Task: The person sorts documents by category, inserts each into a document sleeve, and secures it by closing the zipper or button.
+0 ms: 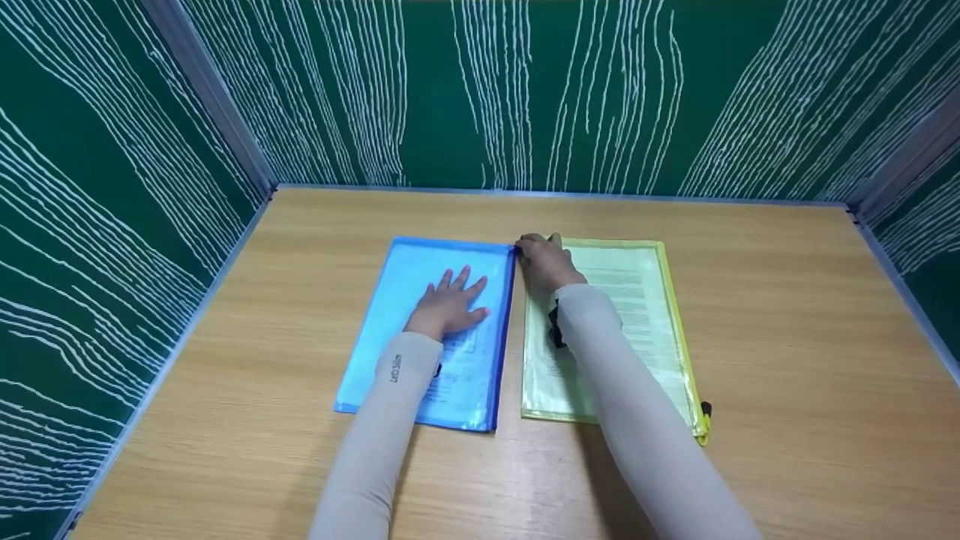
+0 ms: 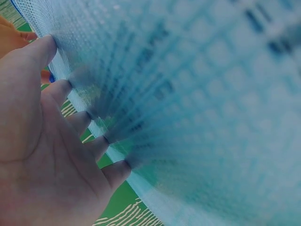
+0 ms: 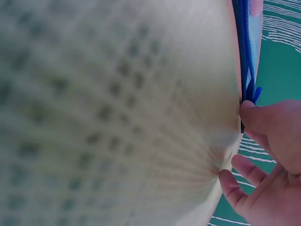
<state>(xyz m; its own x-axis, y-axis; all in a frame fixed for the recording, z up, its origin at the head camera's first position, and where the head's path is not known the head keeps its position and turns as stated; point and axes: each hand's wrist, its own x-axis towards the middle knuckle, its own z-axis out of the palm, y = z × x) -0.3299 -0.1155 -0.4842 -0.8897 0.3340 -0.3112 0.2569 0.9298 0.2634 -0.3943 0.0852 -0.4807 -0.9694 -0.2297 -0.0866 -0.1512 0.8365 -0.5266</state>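
Observation:
A blue zip pouch [image 1: 465, 360] with a printed sheet inside lies flat on the table. My left hand [image 1: 448, 306] rests on it with the fingers spread; in the left wrist view the fingertips [image 2: 117, 172] touch its mesh-patterned surface. My right hand [image 1: 549, 262] is at the pouch's far right corner. In the right wrist view, thumb and forefinger pinch the end of the blue zipper [image 3: 244, 52], while the other fingers stay loosely bent. Beneath the right wrist lies a yellow-edged zip pouch [image 1: 622, 277], also holding a printed sheet and partly covered by the right forearm.
The wooden table [image 1: 787, 337] extends around both pouches. Green panels [image 1: 435, 90] with white wavy lines stand along its back and sides, joined by grey corner posts [image 1: 217, 97]. A yellow tab with a black end [image 1: 706, 411] sticks out at the yellow pouch's near right corner.

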